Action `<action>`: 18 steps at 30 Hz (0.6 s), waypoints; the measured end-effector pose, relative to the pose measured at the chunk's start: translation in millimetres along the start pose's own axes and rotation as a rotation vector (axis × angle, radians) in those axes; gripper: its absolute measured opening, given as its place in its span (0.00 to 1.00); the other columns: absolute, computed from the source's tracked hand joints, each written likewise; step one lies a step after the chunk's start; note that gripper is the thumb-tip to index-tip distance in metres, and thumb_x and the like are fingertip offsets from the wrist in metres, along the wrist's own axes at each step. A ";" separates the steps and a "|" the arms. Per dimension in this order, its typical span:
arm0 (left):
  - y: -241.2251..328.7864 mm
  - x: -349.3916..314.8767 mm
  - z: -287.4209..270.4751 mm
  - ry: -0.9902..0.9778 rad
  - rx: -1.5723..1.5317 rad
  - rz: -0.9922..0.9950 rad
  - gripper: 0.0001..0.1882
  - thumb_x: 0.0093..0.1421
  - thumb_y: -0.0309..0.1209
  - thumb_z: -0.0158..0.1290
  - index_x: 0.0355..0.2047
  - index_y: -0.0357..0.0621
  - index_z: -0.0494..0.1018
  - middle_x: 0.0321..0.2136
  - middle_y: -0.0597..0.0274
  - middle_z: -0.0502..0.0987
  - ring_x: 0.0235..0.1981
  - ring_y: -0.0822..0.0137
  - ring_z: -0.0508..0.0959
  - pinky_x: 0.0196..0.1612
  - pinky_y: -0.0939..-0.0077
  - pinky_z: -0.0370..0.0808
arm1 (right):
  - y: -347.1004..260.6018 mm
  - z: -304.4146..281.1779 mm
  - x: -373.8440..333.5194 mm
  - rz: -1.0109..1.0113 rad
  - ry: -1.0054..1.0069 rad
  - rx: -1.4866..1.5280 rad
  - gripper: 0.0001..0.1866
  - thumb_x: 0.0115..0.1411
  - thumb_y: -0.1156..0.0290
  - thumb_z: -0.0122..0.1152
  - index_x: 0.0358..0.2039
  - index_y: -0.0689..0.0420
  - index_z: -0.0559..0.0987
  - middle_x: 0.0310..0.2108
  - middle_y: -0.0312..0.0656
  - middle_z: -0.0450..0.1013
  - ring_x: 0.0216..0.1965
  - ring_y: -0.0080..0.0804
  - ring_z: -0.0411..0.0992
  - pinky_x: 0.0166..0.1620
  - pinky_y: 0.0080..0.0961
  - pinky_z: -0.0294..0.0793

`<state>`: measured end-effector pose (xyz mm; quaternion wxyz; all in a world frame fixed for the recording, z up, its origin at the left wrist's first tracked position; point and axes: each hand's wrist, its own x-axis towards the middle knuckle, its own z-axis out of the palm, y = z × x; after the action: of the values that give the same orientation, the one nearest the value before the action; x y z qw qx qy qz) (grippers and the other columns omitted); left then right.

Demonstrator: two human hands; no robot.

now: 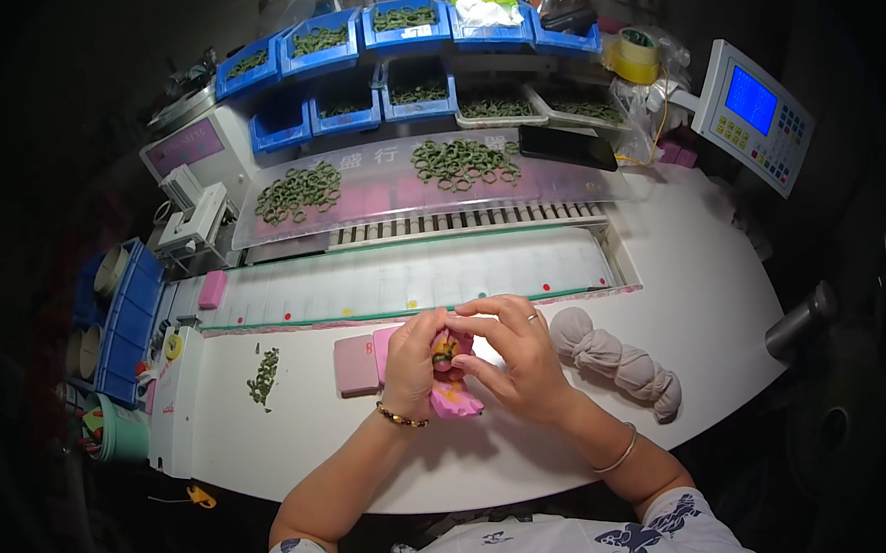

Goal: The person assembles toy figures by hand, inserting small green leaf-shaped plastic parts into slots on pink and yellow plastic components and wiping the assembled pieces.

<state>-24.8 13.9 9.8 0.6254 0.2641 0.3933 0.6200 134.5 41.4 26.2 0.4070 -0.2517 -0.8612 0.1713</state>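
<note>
Above the front middle of the white table, both my hands are closed around a pink rubber mould. My left hand grips its left side. My right hand curves round from the other side, thumb and fingertips at the mould. The mould is bent open, and a flap of it hangs below my fingers. Between my fingers shows a dark green piece, partly hidden, with orange-yellow patches around it. A duller pink mould block lies just left of my left hand. A twisted grey cloth rests beside my right hand.
Small green scraps lie at left. Ahead is a lit white strip with a pink block. Beyond it, piles of green rings and a black phone lie on a clear sheet. Blue bins stand behind; a control panel stands right.
</note>
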 end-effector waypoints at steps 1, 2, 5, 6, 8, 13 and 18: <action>-0.5 -1.4 -0.2 0.004 0.037 0.030 0.13 0.67 0.38 0.45 0.33 0.42 0.72 0.23 0.63 0.73 0.20 0.73 0.72 0.22 0.80 0.69 | -1.3 1.3 -0.1 -0.018 0.046 -0.057 0.21 0.54 0.64 0.65 0.49 0.50 0.76 0.48 0.37 0.70 0.52 0.41 0.65 0.54 0.40 0.60; 0.5 -3.2 1.8 0.006 0.037 0.031 0.13 0.67 0.38 0.45 0.33 0.42 0.72 0.23 0.63 0.73 0.20 0.73 0.72 0.22 0.80 0.69 | -3.0 1.7 0.4 -0.019 0.045 -0.055 0.21 0.54 0.64 0.65 0.49 0.50 0.76 0.48 0.37 0.70 0.52 0.41 0.65 0.54 0.40 0.60; 0.4 -6.8 9.5 0.060 0.067 0.099 0.11 0.67 0.36 0.44 0.31 0.43 0.70 0.22 0.64 0.72 0.21 0.75 0.71 0.23 0.80 0.68 | -8.2 2.1 1.0 -0.080 0.088 -0.156 0.17 0.52 0.66 0.66 0.43 0.50 0.78 0.46 0.37 0.71 0.51 0.40 0.67 0.53 0.39 0.61; -1.0 -6.3 10.9 0.048 0.009 0.123 0.12 0.67 0.36 0.44 0.29 0.44 0.68 0.22 0.65 0.71 0.21 0.75 0.71 0.23 0.80 0.69 | -9.6 3.3 0.8 -0.061 0.093 -0.116 0.14 0.52 0.67 0.67 0.40 0.51 0.78 0.46 0.37 0.71 0.50 0.40 0.67 0.52 0.39 0.61; -4.1 -5.7 11.6 0.036 -0.047 0.147 0.13 0.68 0.36 0.44 0.28 0.44 0.66 0.21 0.65 0.70 0.21 0.75 0.71 0.24 0.80 0.69 | -8.8 3.7 0.8 -0.043 0.098 -0.075 0.12 0.51 0.68 0.67 0.36 0.52 0.78 0.46 0.38 0.71 0.50 0.41 0.67 0.52 0.39 0.61; -13.4 -1.5 7.3 -0.003 0.001 0.235 0.14 0.69 0.41 0.44 0.31 0.45 0.62 0.21 0.63 0.70 0.18 0.72 0.72 0.20 0.79 0.70 | -2.1 4.7 0.2 0.055 0.039 0.222 0.08 0.49 0.71 0.68 0.30 0.55 0.77 0.46 0.40 0.69 0.49 0.41 0.66 0.52 0.39 0.61; -3.4 -3.8 18.4 0.059 -0.005 0.173 0.15 0.68 0.43 0.45 0.32 0.45 0.62 0.19 0.63 0.70 0.17 0.72 0.71 0.17 0.81 0.69 | -2.8 2.0 0.9 0.030 0.045 0.196 0.08 0.48 0.72 0.68 0.30 0.54 0.77 0.48 0.40 0.68 0.50 0.41 0.64 0.52 0.39 0.61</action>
<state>-7.5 12.8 17.8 0.5584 0.2768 0.3858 0.6802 131.5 39.4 26.9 0.4464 -0.2272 -0.8270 0.2553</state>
